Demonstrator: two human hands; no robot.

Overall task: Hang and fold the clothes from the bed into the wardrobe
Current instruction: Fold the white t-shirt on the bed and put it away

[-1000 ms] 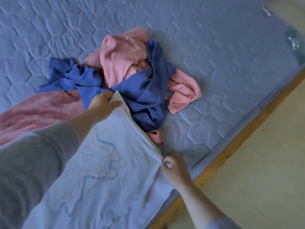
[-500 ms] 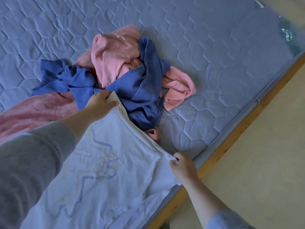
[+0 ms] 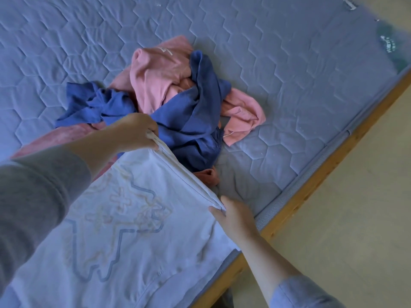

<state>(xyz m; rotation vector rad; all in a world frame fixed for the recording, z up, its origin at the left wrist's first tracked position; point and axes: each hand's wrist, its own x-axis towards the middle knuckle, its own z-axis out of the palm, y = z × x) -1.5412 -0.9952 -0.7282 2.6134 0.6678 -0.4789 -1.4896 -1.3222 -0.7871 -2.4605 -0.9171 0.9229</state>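
The left hand [image 3: 135,132] pinches one corner of the white shirt [image 3: 133,230], thumb and fingers clamped on the doubled edge, and the right hand [image 3: 235,215] pinches the other corner the same way, so the edge runs taut and straight between them. The shirt lies printed side up, spread from both hands back toward the person. The step in hand looks like squaring up a fold. To do it well, both grips should pull evenly so the layers stay matched, and the cloth should be laid down flat before either hand lets go. Just beyond the left hand a blue garment [image 3: 191,121] and a pink garment [image 3: 155,78] lie tangled in a heap that touches the shirt's edge, so the fold needs to stay clear of it. A rose cloth [image 3: 55,141] lies beside the left wrist. The surface is a quilted blue mattress [image 3: 289,74], soft enough to wrinkle under pressure. Past the right hand run its wooden frame [image 3: 311,192] and a pale floor [image 3: 355,218]. No wardrobe is in view.
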